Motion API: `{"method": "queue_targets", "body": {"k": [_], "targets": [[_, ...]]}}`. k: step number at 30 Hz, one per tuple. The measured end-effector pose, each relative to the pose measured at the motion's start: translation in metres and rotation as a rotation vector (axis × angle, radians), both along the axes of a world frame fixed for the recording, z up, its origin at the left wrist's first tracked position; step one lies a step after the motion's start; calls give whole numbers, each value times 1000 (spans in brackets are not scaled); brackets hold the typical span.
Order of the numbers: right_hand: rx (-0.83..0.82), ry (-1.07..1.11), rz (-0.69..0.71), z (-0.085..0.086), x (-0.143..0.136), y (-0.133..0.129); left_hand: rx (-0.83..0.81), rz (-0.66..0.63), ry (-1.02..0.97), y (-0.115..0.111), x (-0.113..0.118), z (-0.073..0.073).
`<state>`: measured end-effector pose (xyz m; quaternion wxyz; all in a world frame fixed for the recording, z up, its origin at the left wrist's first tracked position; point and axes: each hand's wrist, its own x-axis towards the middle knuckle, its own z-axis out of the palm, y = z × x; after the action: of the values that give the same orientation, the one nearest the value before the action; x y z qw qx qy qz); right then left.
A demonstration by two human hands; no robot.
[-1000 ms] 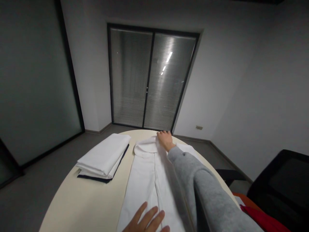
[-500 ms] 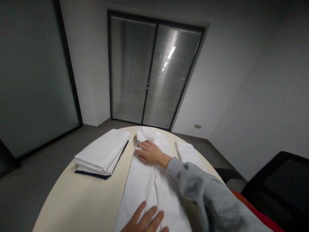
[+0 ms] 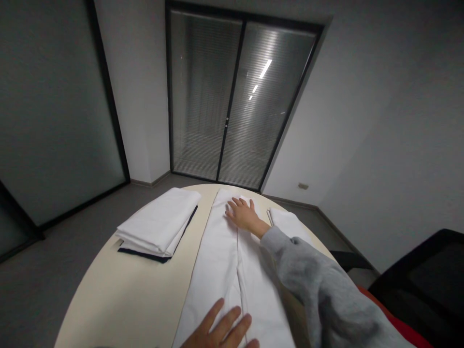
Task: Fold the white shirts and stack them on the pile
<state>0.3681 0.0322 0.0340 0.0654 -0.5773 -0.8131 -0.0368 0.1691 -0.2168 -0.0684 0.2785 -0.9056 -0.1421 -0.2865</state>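
Note:
A long white cloth point(image 3: 213, 268) stretches down the round table, with two edges meeting in a line along its middle. Near its far end, my right hand point(image 3: 244, 215) lies on the fabric, fingers spread and palm down. At the bottom of the view, my left hand point(image 3: 223, 331) rests on the near part of the cloth, its fingers apart; the wrist is out of view. Neither hand grips the fabric.
To the left, a folded white cloth stack point(image 3: 159, 220) sits over a dark cloth point(image 3: 143, 255) on the pale table point(image 3: 119, 304). Another folded white cloth point(image 3: 288, 222) lies right of my right hand. A black chair point(image 3: 424, 280) stands at the right.
My right hand has slid toward the far end of the cloth, its fingers spreading. The raised, rumpled far end now lies flatter. My left hand stays nearly in place; the view shifts slightly.

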Motion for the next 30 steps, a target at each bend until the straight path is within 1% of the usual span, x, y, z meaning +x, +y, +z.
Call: {"method": "queue_targets", "body": {"k": [3, 5, 7, 9, 10, 12, 14, 17, 19, 22, 25, 28, 30], "targets": [[-23, 10, 11, -6, -6, -62, -42, 22, -29, -4, 0, 12], [-28, 12, 33, -7, -10, -109, -60, 33, -1, -6, 0, 17], [-63, 15, 52, -7, -11, -150, -71, 24, 16, -8, -2, 21], [-159, 47, 50, -7, -10, -177, -99, 13, 7, -10, -2, 24], [-200, 71, 37, -6, -9, -185, -139, 20, 8, -11, -2, 25], [-236, 120, -2, -6, -6, -190, -291, 64, 25, -13, -2, 30], [-233, 155, -37, -5, -2, -186, -507, 164, 27, -16, -1, 38], [-241, 182, -45, -6, 3, -178, -799, 327, -13, -18, 0, 55], [-243, 191, -35, -7, 4, -177, -938, 394, -7, -19, 1, 67], [-242, 205, -28, -9, 5, -176, -1057, 436, 30, -18, 2, 79], [-240, 226, -31, -6, 7, -173, -1157, 421, 4, -13, -3, 88], [-220, 245, -60, 5, 21, -169, -1261, 422, -95, -3, -17, 100], [-198, 248, -100, 16, 40, -168, -1285, 462, -181, 4, -32, 110]]}}
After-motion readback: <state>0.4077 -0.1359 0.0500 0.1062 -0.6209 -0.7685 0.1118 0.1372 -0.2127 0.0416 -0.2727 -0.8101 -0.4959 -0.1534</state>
